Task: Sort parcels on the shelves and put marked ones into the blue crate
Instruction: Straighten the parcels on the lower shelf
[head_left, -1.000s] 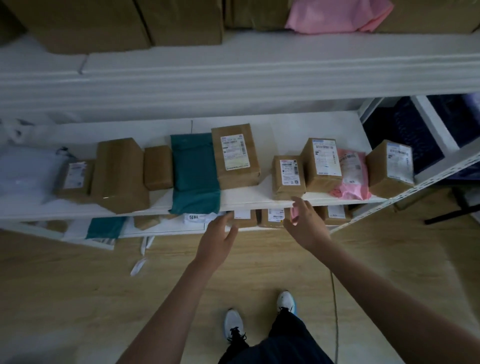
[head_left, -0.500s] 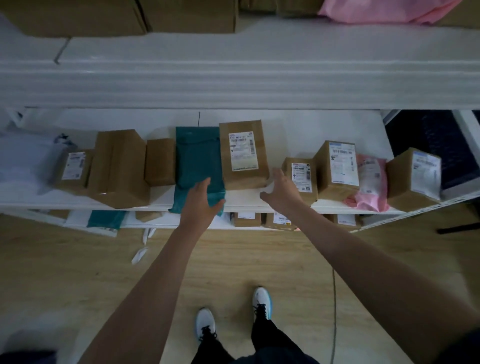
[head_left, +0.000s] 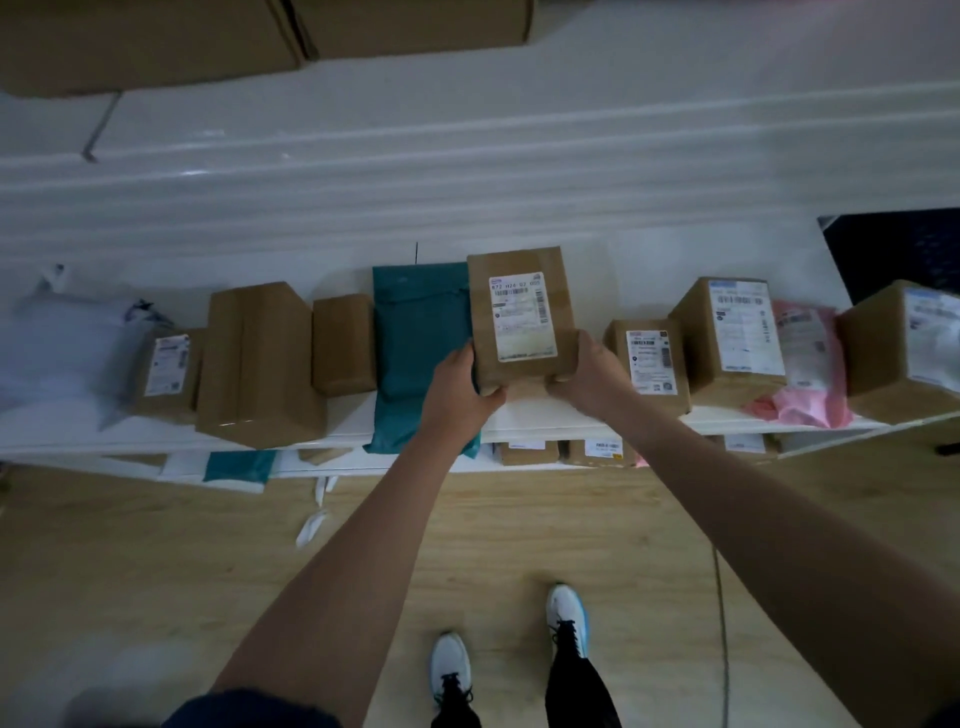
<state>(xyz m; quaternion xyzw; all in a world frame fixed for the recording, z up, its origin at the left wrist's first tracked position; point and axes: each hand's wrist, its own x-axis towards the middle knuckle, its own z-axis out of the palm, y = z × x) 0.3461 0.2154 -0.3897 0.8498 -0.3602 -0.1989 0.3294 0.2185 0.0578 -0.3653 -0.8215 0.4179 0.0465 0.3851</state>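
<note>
A tall brown cardboard parcel (head_left: 519, 291) with a white barcode label on top stands on the white middle shelf (head_left: 353, 415). My left hand (head_left: 460, 387) grips its lower left corner and my right hand (head_left: 589, 376) grips its lower right corner, fingers curled under the near edge. A teal mailer bag (head_left: 415, 353) lies just left of it, its end hanging over the shelf edge. The blue crate is partly visible as a dark shape (head_left: 893, 244) at the far right.
More brown boxes (head_left: 260, 358) (head_left: 727, 338) (head_left: 904, 343), a small labelled box (head_left: 649, 358), a pink mailer (head_left: 805, 358) and a pale bag (head_left: 67, 343) line the shelf. Other parcels (head_left: 597, 449) sit on the lower shelf. Large cartons (head_left: 156, 36) rest on the top shelf. Wooden floor lies below.
Both hands rose from below the shelf edge to the tall labelled parcel and took hold of its near corners. The view shifted closer to the shelf.
</note>
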